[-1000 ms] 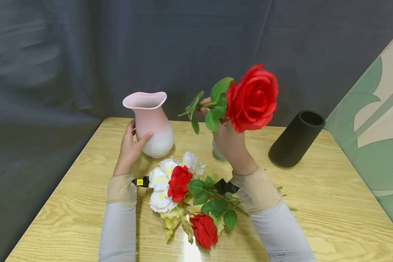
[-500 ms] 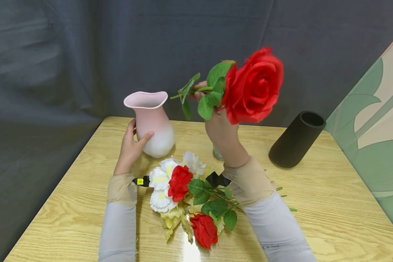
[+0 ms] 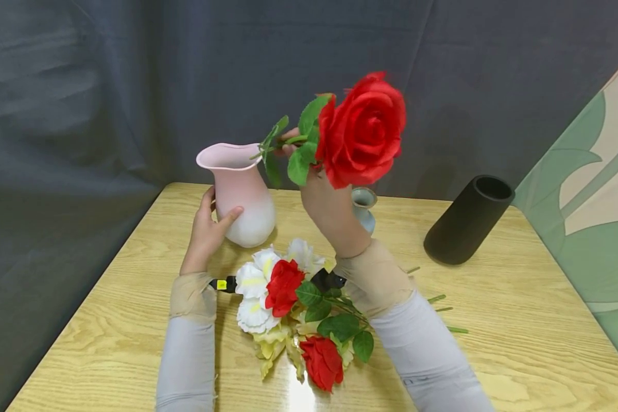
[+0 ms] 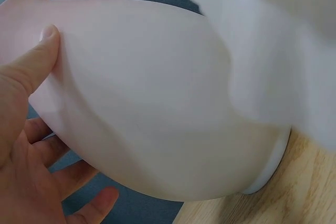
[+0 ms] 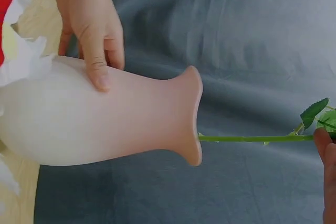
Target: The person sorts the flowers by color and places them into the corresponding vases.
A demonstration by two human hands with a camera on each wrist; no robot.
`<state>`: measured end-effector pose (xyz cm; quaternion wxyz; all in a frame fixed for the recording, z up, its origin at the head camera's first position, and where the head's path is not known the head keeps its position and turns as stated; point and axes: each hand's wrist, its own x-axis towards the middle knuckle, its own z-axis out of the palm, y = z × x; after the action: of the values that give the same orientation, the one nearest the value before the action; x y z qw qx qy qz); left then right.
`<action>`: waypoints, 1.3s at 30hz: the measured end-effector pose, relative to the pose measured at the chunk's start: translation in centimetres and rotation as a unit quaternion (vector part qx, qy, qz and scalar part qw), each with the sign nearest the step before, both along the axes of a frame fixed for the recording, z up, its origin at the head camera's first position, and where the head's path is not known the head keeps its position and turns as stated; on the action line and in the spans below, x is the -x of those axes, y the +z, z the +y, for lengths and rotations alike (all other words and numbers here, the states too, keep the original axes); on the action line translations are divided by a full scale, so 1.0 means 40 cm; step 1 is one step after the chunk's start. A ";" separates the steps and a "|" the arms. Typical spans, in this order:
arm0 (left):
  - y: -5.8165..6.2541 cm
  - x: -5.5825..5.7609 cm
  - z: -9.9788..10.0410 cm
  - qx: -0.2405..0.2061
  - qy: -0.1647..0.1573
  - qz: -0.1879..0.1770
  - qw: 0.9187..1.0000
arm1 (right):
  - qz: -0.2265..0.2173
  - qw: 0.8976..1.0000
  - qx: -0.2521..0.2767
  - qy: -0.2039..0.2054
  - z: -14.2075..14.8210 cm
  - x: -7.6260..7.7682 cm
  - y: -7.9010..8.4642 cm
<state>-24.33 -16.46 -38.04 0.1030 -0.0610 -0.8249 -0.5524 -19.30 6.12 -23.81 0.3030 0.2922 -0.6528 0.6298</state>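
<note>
Red rose (image 3: 363, 129) is hanging above the table (image 3: 108, 320), its green stem (image 5: 247, 138) running to the mouth of the pink-and-white vase (image 3: 247, 200); how far the tip is reaching inside, the views are not showing. The right hand (image 3: 332, 209) is stretching upward, its forearm slanting in from the lower right, and its fingers are pinching the stem among the leaves, behind the bloom. The left hand (image 3: 206, 232) is gripping the vase from the side, the thumb lying across the front and the fingers spreading along the opposite side, while the vase is standing on the table.

Compared with half a second ago, the right hand and the rose are sitting farther left, closer to the vase, and the small blue vase (image 3: 363, 214) is now showing its rim beside the right hand. The left hand is keeping nearly the same place.
</note>
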 end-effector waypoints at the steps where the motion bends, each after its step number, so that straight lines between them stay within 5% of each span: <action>1: 0.001 0.000 0.000 -0.001 0.000 -0.001 1.000 | 0.001 1.000 -0.021 -0.023 -0.003 0.008 -0.002; 8: 0.004 -0.001 0.001 -0.007 -0.002 -0.005 1.000 | 0.033 0.999 0.002 0.032 -0.025 0.069 -0.015; 18: 0.006 -0.002 0.003 -0.005 -0.001 -0.008 1.000 | 0.015 0.989 -0.118 -0.086 -0.038 0.111 -0.023; 27: -0.001 0.006 0.005 -0.001 -0.003 -0.007 1.000 | -0.014 0.980 -0.165 -0.112 -0.047 0.134 -0.031; 32: -0.002 0.003 0.004 0.002 0.000 -0.012 1.000 | -0.056 0.965 -0.223 -0.127 -0.057 0.148 -0.040; 39: 0.000 -0.003 -0.005 -0.001 0.004 -0.007 1.000 | -0.066 0.931 -0.328 -0.146 -0.075 0.168 -0.049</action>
<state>-24.22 -16.67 -38.03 0.0992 -0.0537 -0.8254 -0.5532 -26.02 3.14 -25.78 0.2352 0.2345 -0.8771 0.3470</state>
